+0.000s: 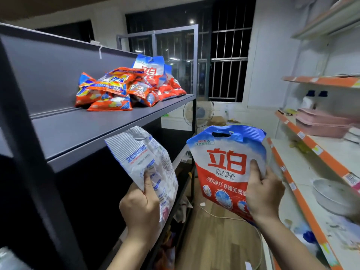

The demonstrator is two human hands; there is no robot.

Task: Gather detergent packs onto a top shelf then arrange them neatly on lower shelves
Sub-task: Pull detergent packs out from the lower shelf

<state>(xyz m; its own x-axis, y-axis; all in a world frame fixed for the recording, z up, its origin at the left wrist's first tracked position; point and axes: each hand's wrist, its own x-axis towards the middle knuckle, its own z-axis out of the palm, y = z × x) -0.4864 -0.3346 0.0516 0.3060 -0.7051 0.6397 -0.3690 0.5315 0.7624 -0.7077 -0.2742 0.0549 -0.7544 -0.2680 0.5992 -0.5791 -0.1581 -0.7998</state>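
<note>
A heap of orange detergent packs (118,90) lies on the grey top shelf (93,129). At five o'clock, two larger packs, one white-backed (144,162), one red-and-blue (228,166), stand upright in the air.

It looked like a small shop or its stockroom. To the left of the two held packs stood a dark grey metal shelving unit (109,121), its top shelf carrying a heap of orange detergent packs (124,88). To the right ran white retail shelves (303,164) edged with orange price-tag strips (292,131) bearing small labels, with pink trays (321,123) and bottles (313,98) stocked on them. Beyond the packs were a standing fan (198,114) and a barred window (228,61).
</note>
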